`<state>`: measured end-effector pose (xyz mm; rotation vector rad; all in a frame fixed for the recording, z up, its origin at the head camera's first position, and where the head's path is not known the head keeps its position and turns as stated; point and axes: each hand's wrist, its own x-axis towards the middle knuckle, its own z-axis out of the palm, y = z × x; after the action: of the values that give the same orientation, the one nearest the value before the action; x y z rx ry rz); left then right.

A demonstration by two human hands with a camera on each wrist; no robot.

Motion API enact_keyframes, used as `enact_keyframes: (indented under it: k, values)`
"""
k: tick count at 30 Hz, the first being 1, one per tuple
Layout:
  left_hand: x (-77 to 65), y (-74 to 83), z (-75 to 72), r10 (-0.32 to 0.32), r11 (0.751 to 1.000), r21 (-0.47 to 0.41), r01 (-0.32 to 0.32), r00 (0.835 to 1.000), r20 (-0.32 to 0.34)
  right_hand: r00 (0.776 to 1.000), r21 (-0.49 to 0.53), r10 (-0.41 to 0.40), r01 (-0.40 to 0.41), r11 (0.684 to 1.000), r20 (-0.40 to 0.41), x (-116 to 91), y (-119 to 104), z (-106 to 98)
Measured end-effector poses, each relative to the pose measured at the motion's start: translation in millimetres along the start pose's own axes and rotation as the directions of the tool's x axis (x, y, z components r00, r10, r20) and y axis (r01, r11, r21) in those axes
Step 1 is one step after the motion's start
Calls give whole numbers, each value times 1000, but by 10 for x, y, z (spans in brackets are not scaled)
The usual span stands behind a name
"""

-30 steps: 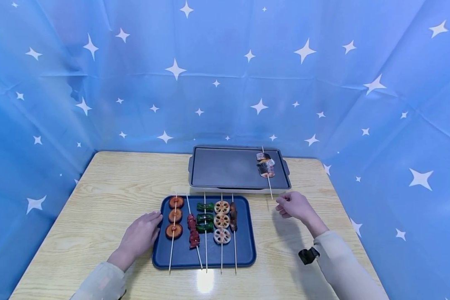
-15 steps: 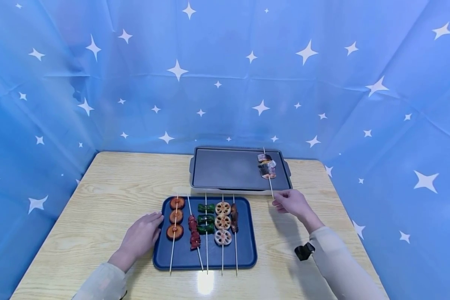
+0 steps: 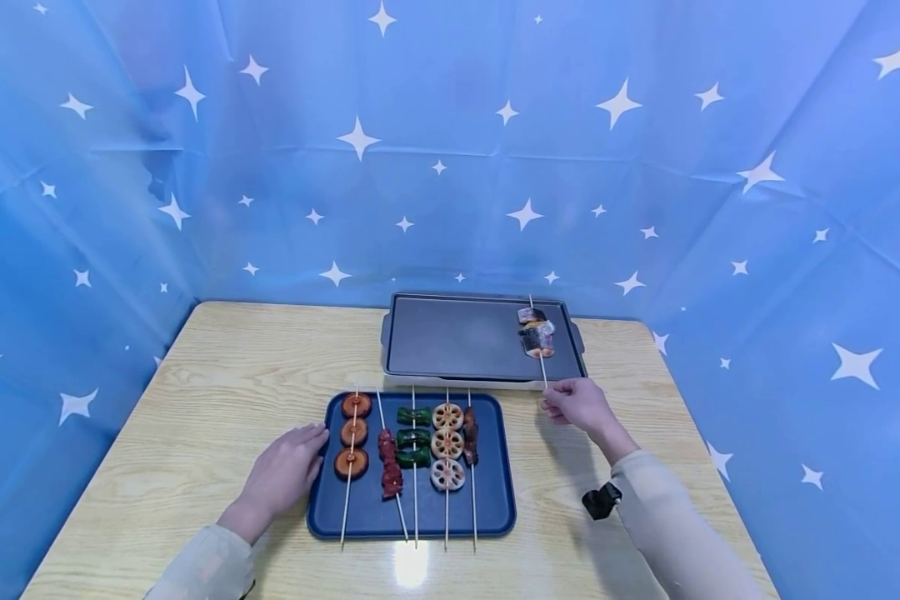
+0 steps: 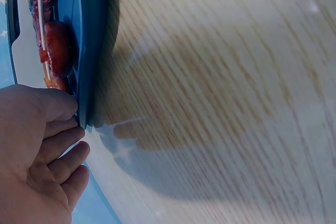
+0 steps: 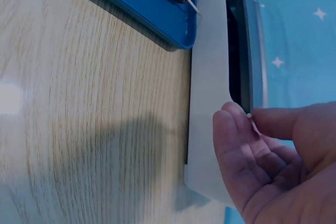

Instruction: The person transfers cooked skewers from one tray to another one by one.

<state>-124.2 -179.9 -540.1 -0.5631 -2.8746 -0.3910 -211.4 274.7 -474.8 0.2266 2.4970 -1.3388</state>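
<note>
My right hand [image 3: 579,404] pinches the bare end of a fish skewer [image 3: 537,340] between thumb and fingertips. The fish chunks lie on the right part of a dark griddle [image 3: 450,333]. In the right wrist view the stick's tip [image 5: 249,115] shows between thumb and fingers. My left hand [image 3: 285,467] rests at the left rim of a blue tray [image 3: 487,508], its fingertips touching the edge, as the left wrist view also shows. On the tray lie skewers of round orange-brown slices [image 3: 354,432], red meat [image 3: 390,471], green pepper [image 3: 414,437], lotus root [image 3: 447,444] and brown meat [image 3: 470,437].
The griddle's pale base [image 5: 210,87] stands just behind the tray, with a handle at each short side. All rest on a light wooden table [image 3: 195,375]. A blue curtain with white stars [image 3: 450,167] closes off the back and sides.
My right hand has moved in slightly and closed its fingertips on the end of the fish skewer's stick. The left hand stays at the tray's rim.
</note>
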Motion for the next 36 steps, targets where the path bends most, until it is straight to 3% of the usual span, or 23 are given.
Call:
enact_keyframes:
  k: [16, 27, 36]
  values:
    - [-13, -13, 23, -6, 1000, 1, 6, 1000, 8, 998, 59, 34, -31, 998, -60, 58, -1, 28]
    - [-3, 12, -1, -16, 1000, 0, 16, 999, 34, 999, 89, 37, -37, 995, -5, 81, 45, 27]
    - [-5, 11, -10, -6, 1000, 6, 6, 1000, 7, 1000, 114, 21, -22, 993, 15, 80, 59, 24]
